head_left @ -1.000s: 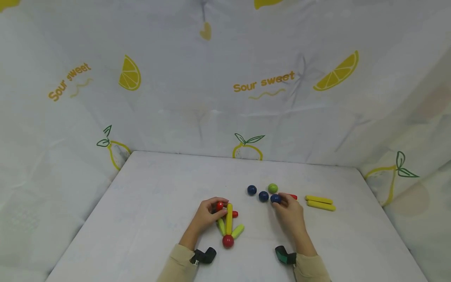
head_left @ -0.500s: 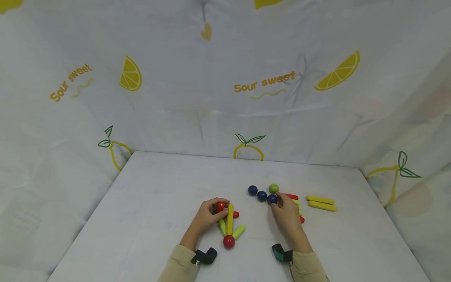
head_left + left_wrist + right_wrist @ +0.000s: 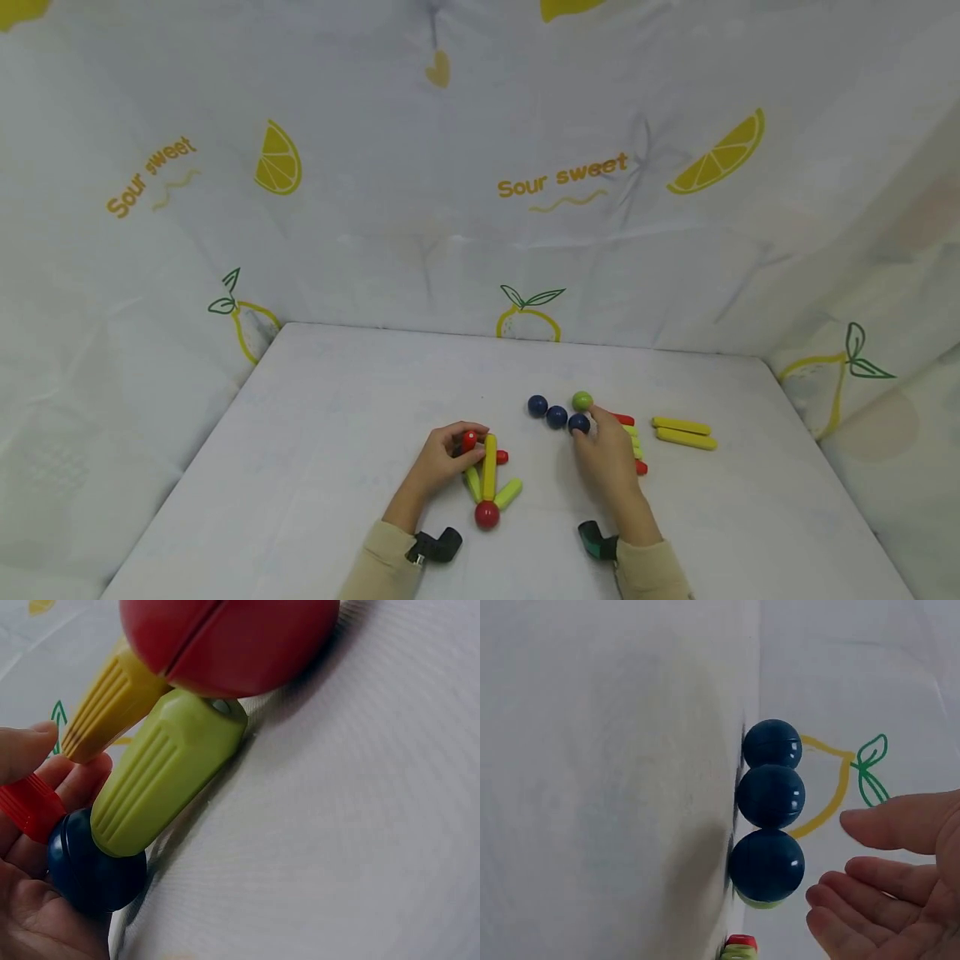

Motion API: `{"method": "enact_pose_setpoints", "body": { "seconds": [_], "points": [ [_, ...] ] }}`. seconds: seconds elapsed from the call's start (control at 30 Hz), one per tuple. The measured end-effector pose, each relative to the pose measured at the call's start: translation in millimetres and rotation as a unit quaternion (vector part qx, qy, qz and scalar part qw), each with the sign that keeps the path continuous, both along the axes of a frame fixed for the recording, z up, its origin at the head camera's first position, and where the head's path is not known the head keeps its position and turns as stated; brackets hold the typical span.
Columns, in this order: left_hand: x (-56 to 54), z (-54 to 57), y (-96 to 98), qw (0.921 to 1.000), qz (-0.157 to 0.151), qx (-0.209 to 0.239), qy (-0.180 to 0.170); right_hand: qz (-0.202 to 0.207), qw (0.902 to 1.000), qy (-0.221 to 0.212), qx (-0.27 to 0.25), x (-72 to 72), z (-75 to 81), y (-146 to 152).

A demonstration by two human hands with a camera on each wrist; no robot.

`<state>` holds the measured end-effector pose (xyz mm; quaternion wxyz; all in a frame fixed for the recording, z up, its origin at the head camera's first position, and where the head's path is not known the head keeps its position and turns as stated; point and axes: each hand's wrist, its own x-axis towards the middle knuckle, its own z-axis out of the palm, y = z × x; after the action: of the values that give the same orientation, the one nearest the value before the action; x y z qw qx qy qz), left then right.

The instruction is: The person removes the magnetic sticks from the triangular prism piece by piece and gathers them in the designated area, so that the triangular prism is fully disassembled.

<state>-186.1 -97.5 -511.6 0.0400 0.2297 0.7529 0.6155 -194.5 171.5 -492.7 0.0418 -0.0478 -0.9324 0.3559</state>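
Observation:
On the white table, my left hand [image 3: 441, 458] pinches a red rod [image 3: 30, 806] of a built figure between thumb and fingers. The figure has a red ball [image 3: 487, 515], a yellow rod [image 3: 489, 467] and light green rods [image 3: 165, 776]. A dark blue ball [image 3: 96, 862] joins the red and green rods in the left wrist view; my hand hides it from the head. My right hand [image 3: 611, 458] is beside the nearest of three dark blue balls [image 3: 768, 865] in a row. Its fingers are loosely bent and hold nothing, apart from the ball in the right wrist view.
A green ball [image 3: 582, 401] lies just behind the blue row. Right of my right hand are red and light green rods [image 3: 636, 442], partly covered by it. Two yellow rods [image 3: 684, 433] lie further right. A white printed cloth [image 3: 390, 208] hangs behind the table.
My right hand has slid the nearest blue ball leftward against the other blue balls and let go of it. My left hand keeps its hold on the figure.

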Motion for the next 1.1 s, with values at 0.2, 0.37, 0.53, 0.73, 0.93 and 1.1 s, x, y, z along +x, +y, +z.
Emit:
{"method": "enact_pose_setpoints", "body": {
  "seconds": [0.2, 0.37, 0.53, 0.73, 0.93, 1.1],
  "points": [
    [-0.2, 0.5, 0.4, 1.0, -0.001, -0.003, 0.0, 0.054, 0.9961, 0.061, -0.035, 10.3, 8.1, -27.8],
    [-0.8, 0.8, 0.3, 0.9999, -0.008, -0.007, 0.0, 0.118, 0.9813, 0.079, -0.13, 15.1, 6.1, -51.1],
    [-1.9, -1.6, 0.2, 0.9998, -0.017, -0.004, 0.009, 0.191, 0.9545, 0.067, -0.219, 18.7, 7.0, -71.9],
    [-2.3, -2.0, -0.6, 0.999, -0.013, -0.009, 0.042, 0.271, 0.9342, 0.058, -0.224, 20.7, 19.6, -94.1],
    [-10.1, -21.5, -2.2, 0.9972, -0.008, -0.023, 0.071, 0.291, 0.9406, 0.086, -0.153, 15.6, 17.2, -103.8],
    [-18.4, -39.8, -4.0, 0.9968, 0.001, -0.048, 0.064, 0.287, 0.9451, 0.116, -0.104, 12.4, 14.7, -105.3]
  ]
}}
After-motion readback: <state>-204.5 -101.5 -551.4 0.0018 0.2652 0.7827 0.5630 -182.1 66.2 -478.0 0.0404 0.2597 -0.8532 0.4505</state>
